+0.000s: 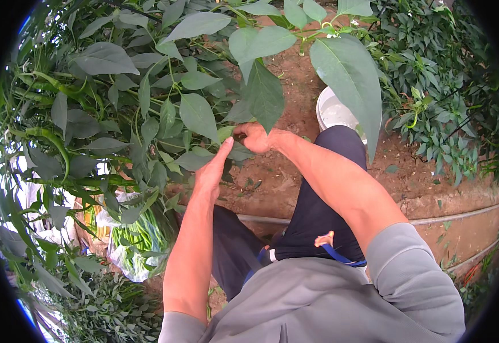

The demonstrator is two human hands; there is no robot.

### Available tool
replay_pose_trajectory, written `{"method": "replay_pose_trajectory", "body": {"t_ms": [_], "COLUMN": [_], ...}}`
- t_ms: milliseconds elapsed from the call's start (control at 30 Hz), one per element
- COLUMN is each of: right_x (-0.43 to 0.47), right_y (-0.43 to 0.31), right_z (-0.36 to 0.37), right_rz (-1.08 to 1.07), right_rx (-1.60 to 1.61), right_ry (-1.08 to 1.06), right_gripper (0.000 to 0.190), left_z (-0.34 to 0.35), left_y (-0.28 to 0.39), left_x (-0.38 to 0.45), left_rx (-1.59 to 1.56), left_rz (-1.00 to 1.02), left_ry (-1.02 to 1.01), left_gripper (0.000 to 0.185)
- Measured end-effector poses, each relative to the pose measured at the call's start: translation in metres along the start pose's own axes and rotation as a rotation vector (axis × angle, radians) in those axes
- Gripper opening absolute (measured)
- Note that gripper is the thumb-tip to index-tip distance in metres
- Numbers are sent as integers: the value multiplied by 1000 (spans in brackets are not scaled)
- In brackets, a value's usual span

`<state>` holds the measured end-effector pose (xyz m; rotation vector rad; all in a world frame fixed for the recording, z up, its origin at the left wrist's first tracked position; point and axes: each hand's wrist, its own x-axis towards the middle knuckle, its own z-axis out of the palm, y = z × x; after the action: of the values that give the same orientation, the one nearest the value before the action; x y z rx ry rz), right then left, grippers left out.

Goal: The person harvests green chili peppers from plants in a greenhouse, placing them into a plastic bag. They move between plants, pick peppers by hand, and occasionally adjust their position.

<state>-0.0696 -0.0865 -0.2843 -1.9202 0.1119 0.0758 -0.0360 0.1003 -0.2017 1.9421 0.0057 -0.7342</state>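
Note:
My left hand [213, 167] reaches into the foliage of a pepper plant [198, 115], its thumb pointing up and its fingers hidden behind leaves. Just right of it is my right hand [253, 136], bent inward with its fingertips close to my left thumb. Leaves hide what either hand may hold. Long green peppers [54, 141] hang on the plant at the far left. Large leaves [350, 81] and small white flowers stand near the camera at the top, over my right forearm.
A white bucket [339, 112] stands on the soil beyond my right knee. Clear plastic bags of green peppers [140, 240] lie at lower left. A pale hose [446, 216] crosses the ground behind my legs. More pepper plants [438, 98] grow at the right.

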Motion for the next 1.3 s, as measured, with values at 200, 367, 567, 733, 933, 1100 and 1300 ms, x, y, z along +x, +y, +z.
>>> {"method": "replay_pose_trajectory", "body": {"t_ms": [200,367,567,733,933,1100,1300], "right_x": [-15,-41,-76,-84,-77,-66,-65], "right_y": [-49,-64,-67,-54,-77,-98,-135], "right_z": [-17,-16,-17,27,51,53,45], "right_rz": [82,90,117,122,-237,-216,-278], "right_rx": [156,660,1042,1058,637,548,722], "right_ry": [-255,-381,-355,73,159,75,-73], "right_gripper": [24,25,35,34,57,44,36], "left_z": [-22,-45,-62,-69,-99,-121,-140], "left_y": [14,24,39,49,46,43,36], "left_x": [0,-21,-49,-58,-54,-60,-62], "left_rx": [-252,-333,-347,-379,-674,-889,-846], "left_rz": [162,118,79,69,-12,-33,100], "left_ry": [1,-190,-282,-339,-520,-523,-826], "left_gripper": [57,57,53,41,37,33,50]}}
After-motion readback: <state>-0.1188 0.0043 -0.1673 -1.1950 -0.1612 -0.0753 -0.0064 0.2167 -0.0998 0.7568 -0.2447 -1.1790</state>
